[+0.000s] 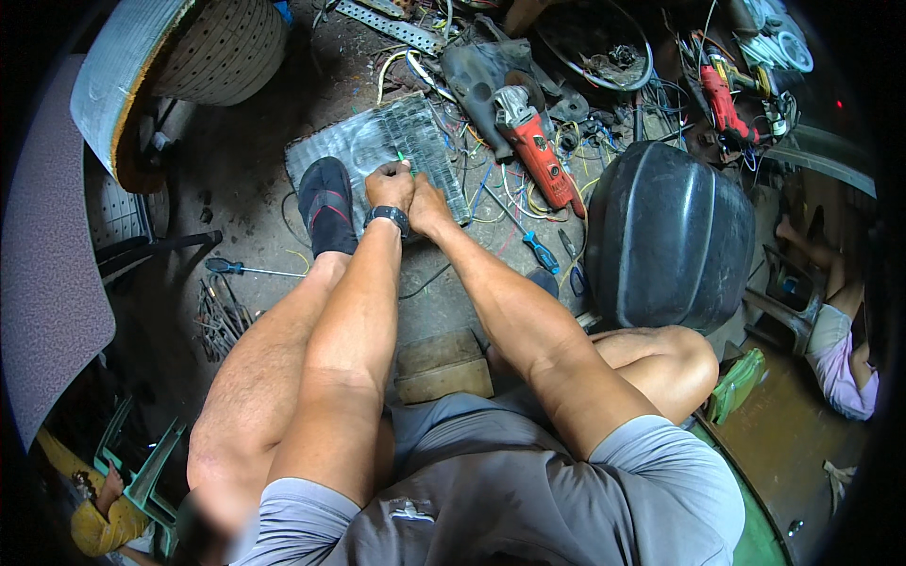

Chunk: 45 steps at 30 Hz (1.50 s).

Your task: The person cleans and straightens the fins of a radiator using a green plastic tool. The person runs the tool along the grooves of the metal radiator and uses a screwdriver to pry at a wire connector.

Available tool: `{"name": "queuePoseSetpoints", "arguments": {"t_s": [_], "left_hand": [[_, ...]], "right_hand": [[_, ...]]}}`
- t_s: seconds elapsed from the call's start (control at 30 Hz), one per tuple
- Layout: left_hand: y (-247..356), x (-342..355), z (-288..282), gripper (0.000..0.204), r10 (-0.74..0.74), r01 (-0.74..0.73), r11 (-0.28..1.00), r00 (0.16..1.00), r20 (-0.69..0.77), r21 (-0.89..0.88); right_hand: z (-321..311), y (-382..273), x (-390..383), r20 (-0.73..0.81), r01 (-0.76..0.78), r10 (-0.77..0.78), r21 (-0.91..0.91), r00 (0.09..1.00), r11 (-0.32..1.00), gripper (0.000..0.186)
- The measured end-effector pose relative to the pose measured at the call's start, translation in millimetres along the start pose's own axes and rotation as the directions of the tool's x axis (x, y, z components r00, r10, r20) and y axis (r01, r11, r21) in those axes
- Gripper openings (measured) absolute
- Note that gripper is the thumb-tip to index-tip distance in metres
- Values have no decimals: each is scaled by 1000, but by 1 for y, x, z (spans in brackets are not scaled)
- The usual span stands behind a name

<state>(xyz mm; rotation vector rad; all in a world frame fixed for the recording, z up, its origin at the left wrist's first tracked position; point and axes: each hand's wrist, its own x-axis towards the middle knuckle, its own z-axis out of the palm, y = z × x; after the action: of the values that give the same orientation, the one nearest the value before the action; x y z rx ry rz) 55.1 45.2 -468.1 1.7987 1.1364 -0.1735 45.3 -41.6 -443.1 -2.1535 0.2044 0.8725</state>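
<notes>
Grinder (pixel 536 149) between panel (pixel 396 130) and casing (pixel 672 236)

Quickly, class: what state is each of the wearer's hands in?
Left hand: closed, small green piece showing beside it.
Right hand: fingers partly hidden; grip can't be told.

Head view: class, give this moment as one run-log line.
left hand: at thin green item | right hand: beside left | both: over grey panel | red angle grinder: lying right of panel

Slim green item (pixel 400 156) — mostly hidden, tip showing — over scuffed grey panel (pixel 373 135), lying flat
</notes>
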Motion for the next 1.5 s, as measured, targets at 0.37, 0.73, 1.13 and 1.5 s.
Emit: {"name": "queuePoseSetpoints", "arguments": {"t_s": [0.37, 0.73, 1.13, 1.5], "left_hand": [[0, -19, -3, 30, -21, 20, 1000, 1000, 9, 16], [-9, -27, -2, 34, 29, -28, 998, 1000, -1, 51], [-14, -41, -1, 34, 37, -38, 997, 999, 17, 66], [-25, -53, 0, 32, 18, -17, 998, 1000, -11, 68]], "right_hand": [[3, 15, -8, 0, 17, -17, 10, 1000, 1000, 44], [0, 16, -23, 24, 15, -15, 11, 1000, 1000, 45], [4, 32, -28, 20, 21, -21, 0, 1000, 1000, 48], [7, 40, -39, 21, 22, -22, 10, 1000, 1000, 43]]}}
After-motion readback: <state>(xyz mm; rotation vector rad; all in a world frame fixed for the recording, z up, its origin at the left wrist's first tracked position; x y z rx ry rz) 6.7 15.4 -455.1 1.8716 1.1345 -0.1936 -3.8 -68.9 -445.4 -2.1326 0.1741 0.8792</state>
